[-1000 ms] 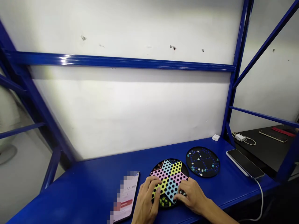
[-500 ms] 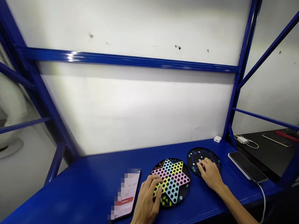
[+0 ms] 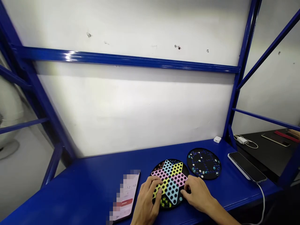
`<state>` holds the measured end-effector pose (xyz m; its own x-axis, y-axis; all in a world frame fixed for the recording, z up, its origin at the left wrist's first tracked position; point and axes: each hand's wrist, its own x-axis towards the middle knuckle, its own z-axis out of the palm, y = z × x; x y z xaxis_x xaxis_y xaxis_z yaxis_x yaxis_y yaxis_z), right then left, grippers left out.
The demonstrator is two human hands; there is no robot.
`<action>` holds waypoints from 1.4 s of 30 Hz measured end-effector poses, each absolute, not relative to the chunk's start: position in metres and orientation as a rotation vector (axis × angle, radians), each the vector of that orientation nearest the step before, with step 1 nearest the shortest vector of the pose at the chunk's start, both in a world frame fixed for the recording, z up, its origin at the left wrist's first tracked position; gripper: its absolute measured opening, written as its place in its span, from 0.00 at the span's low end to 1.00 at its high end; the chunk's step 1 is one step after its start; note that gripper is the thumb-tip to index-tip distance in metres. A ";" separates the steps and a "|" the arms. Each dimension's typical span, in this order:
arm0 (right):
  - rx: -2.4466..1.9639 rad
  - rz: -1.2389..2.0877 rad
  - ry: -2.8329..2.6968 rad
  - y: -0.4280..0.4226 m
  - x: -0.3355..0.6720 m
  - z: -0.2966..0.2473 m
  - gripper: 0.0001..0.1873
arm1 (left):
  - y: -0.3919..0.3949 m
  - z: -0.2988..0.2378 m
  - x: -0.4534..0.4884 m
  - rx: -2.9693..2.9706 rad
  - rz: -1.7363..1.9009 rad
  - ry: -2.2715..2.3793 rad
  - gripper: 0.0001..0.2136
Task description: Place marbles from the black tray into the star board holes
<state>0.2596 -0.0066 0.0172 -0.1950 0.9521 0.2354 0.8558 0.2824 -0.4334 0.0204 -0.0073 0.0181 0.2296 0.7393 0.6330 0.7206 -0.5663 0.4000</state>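
A round black Chinese checkers board [image 3: 172, 190] with a multicoloured star of punched holes lies on the blue shelf in front of me. My left hand [image 3: 147, 200] rests on its left side, fingertips on the yellow and pink arms. Green marbles [image 3: 165, 202] sit in the lowest point of the star, partly behind those fingers. My right hand [image 3: 196, 193] is at the board's right edge, fingers bunched, and anything between them is hidden. A second round black board [image 3: 212, 172] holding white and teal marbles [image 3: 203, 162] lies just beyond, untouched.
A smartphone with a pixelated screen [image 3: 127, 195] lies left of my left hand. Another phone [image 3: 246, 166] lies at the right, its cable trailing off the shelf. Blue metal uprights [image 3: 243, 68] frame a white wall. A co-worker's hand [image 3: 294, 133] shows at far right, above a black table [image 3: 262, 150].
My right hand has moved left and nearer, off the second round board and back to the star board's right edge. My left hand stays in place.
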 end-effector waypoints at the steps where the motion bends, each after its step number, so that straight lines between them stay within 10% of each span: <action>1: -1.612 0.324 -2.085 -0.004 0.260 0.020 0.07 | -0.007 0.017 0.020 2.436 1.282 1.455 0.10; 29: -1.547 0.254 -1.519 0.016 0.352 -0.011 0.19 | 0.097 0.060 0.076 2.679 0.469 1.342 0.17; 42: -1.360 0.237 -1.903 0.059 0.279 0.037 0.14 | 0.098 0.053 0.047 2.590 0.759 1.322 0.21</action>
<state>0.2790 0.0591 0.0366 -0.1335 0.8692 0.4761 0.7257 0.4129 -0.5503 0.0470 0.0979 0.0534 0.4881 0.7888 0.3736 0.7203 -0.6058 0.3380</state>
